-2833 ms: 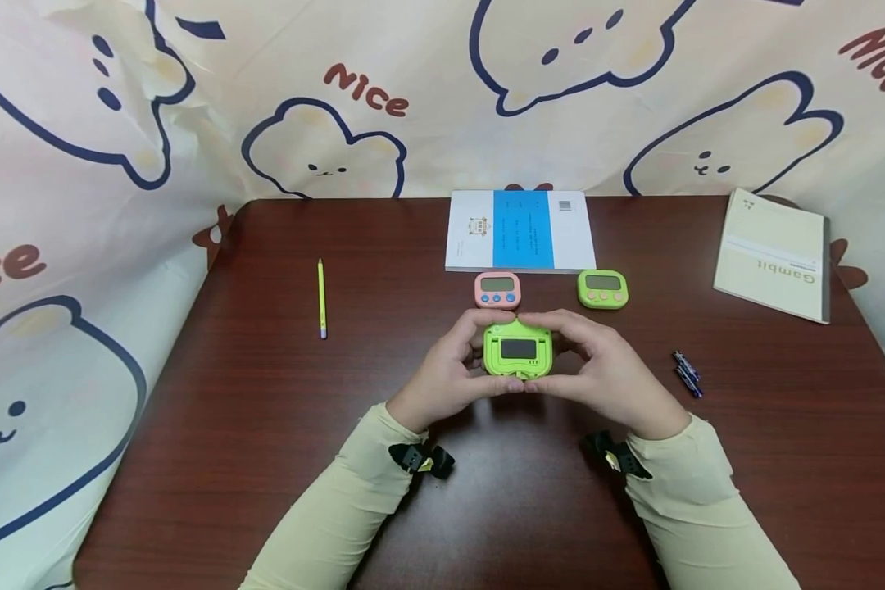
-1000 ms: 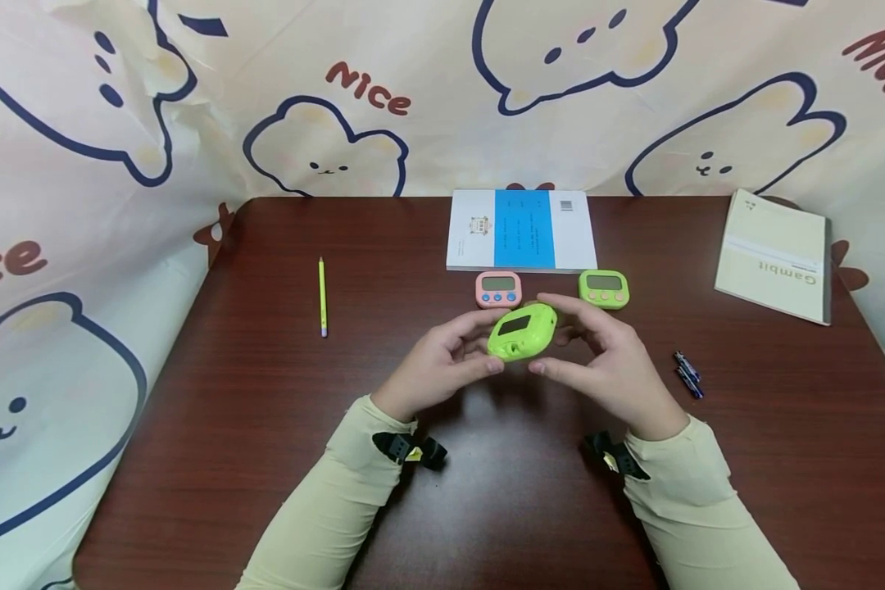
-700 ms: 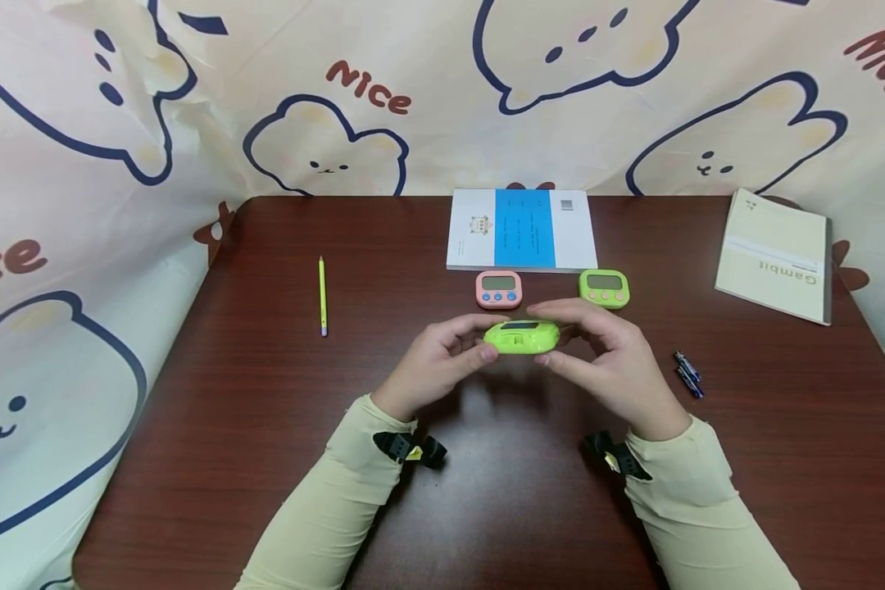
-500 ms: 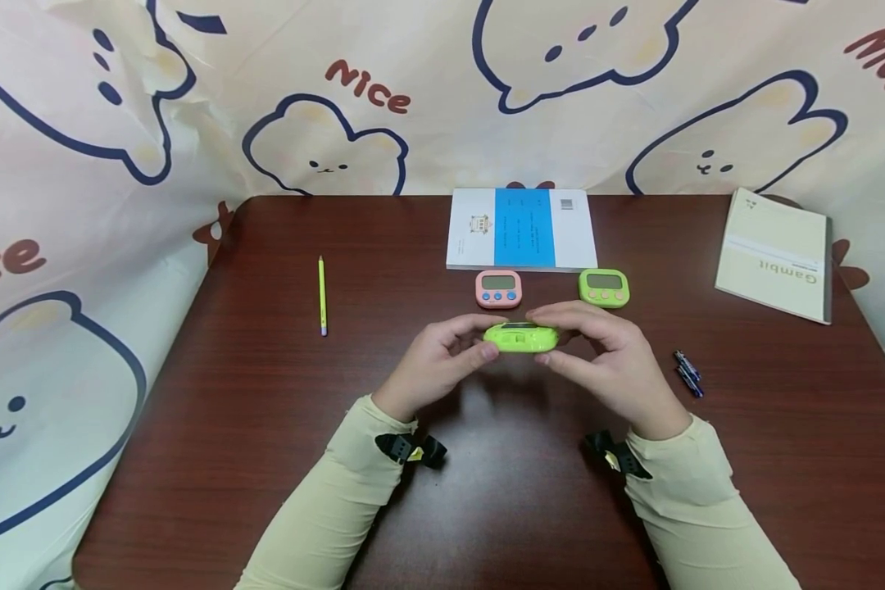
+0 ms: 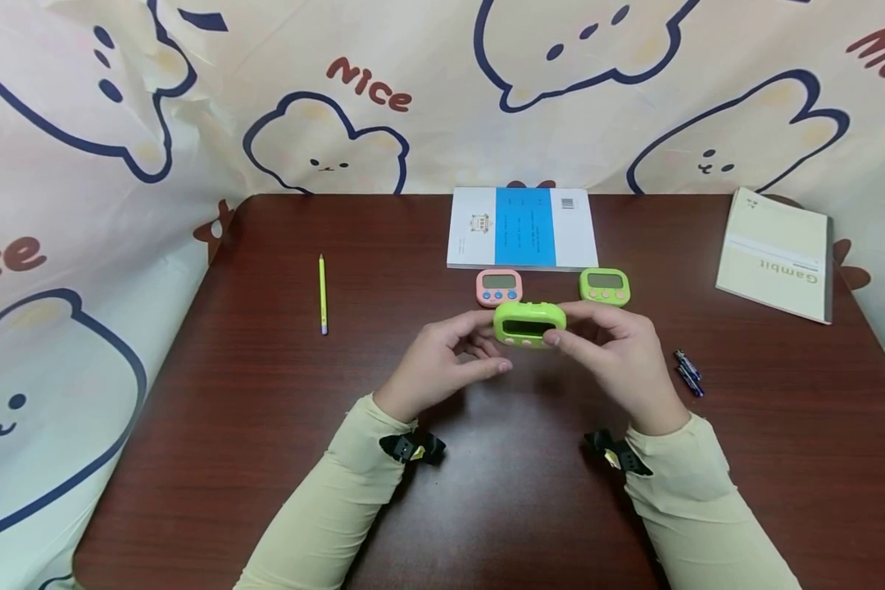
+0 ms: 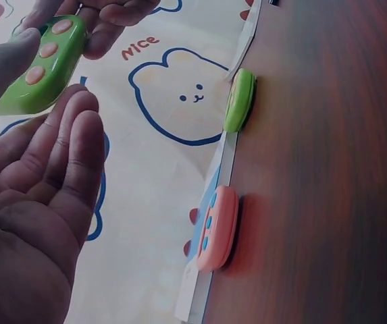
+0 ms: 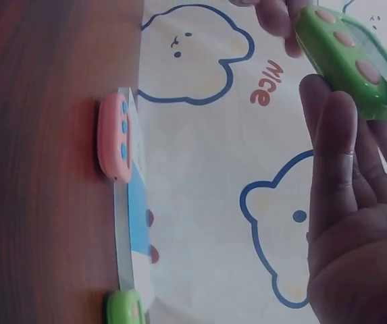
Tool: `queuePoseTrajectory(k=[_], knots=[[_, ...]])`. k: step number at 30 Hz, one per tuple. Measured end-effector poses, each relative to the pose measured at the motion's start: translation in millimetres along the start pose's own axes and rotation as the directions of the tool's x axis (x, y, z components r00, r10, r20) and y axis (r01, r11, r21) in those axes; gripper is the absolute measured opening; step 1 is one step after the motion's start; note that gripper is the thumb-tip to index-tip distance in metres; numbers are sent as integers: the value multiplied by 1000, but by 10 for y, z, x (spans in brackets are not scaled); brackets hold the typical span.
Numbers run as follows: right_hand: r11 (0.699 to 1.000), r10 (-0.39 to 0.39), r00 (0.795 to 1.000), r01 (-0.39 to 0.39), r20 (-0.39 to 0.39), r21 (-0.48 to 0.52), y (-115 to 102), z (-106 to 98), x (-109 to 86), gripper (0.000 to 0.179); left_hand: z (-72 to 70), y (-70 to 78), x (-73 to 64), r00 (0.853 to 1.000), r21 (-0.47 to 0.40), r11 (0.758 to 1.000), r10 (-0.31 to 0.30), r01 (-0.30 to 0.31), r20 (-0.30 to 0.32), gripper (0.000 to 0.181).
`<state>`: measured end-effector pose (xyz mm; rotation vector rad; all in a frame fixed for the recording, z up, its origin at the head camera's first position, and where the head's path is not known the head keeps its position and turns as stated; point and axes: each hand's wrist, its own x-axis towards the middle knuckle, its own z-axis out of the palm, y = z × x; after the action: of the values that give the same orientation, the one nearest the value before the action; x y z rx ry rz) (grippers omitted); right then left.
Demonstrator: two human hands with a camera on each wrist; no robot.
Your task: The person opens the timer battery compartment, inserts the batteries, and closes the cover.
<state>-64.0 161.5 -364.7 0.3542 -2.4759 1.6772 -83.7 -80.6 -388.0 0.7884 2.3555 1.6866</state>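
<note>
A green digital timer [image 5: 528,321] with pink buttons is held above the table, screen side toward the head camera. My right hand [image 5: 619,356] pinches its right end, thumb on the front and fingers behind. At the other end, my left hand [image 5: 450,360] reaches the timer with its index finger; the thumb stands apart, below it. In the left wrist view, the left fingers [image 6: 78,145] extend loosely beside the timer [image 6: 48,64]. The right wrist view has the timer [image 7: 348,57] above the right fingers [image 7: 335,128]. Its back is hidden.
Behind the hands stand a pink timer [image 5: 499,288] and another green timer [image 5: 605,287], before a white-and-blue book [image 5: 479,246]. A yellow-green pencil [image 5: 323,295] lies left. Two small dark batteries [image 5: 688,374] and a Gambit notebook [image 5: 770,262] lie right.
The held timer has turned from its back, then its edge, to its button side. The left thumb has moved off it, while the right thumb now presses its front.
</note>
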Motion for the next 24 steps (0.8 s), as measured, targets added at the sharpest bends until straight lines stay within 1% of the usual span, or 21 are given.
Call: queuePoseTrajectory(k=[3, 5, 8, 10, 14, 16, 18, 21, 24], knots=[[995, 54, 998, -55, 14, 79, 6, 11, 8, 25, 10, -2, 3, 999, -7, 999, 39, -39, -1, 67], [986, 86, 996, -90, 35, 141, 11, 19, 17, 25, 15, 2, 2, 998, -33, 997, 68, -68, -5, 78], [969, 122, 990, -134, 66, 210, 21, 33, 31, 25, 23, 11, 2, 995, -66, 993, 102, -103, -13, 88], [958, 140, 986, -157, 86, 241, 21, 45, 40, 25, 22, 19, -1, 992, -58, 991, 120, -121, -24, 89], [931, 176, 976, -207, 127, 301, 28, 70, 53, 27, 18, 23, 0, 989, 11, 990, 138, -138, -46, 83], [926, 183, 973, -217, 138, 308, 34, 80, 54, 28, 15, 23, 0, 989, 42, 990, 138, -136, -53, 80], [932, 180, 974, -214, 138, 293, 36, 85, 50, 29, 11, 24, -1, 989, 60, 989, 137, -133, -56, 78], [952, 147, 981, -176, 129, 252, 37, 84, 44, 33, 7, 22, 0, 989, 56, 990, 134, -131, -58, 78], [966, 105, 986, -132, 128, 220, 36, 79, 36, 45, 0, 13, 4, 991, 37, 993, 116, -114, -60, 77]])
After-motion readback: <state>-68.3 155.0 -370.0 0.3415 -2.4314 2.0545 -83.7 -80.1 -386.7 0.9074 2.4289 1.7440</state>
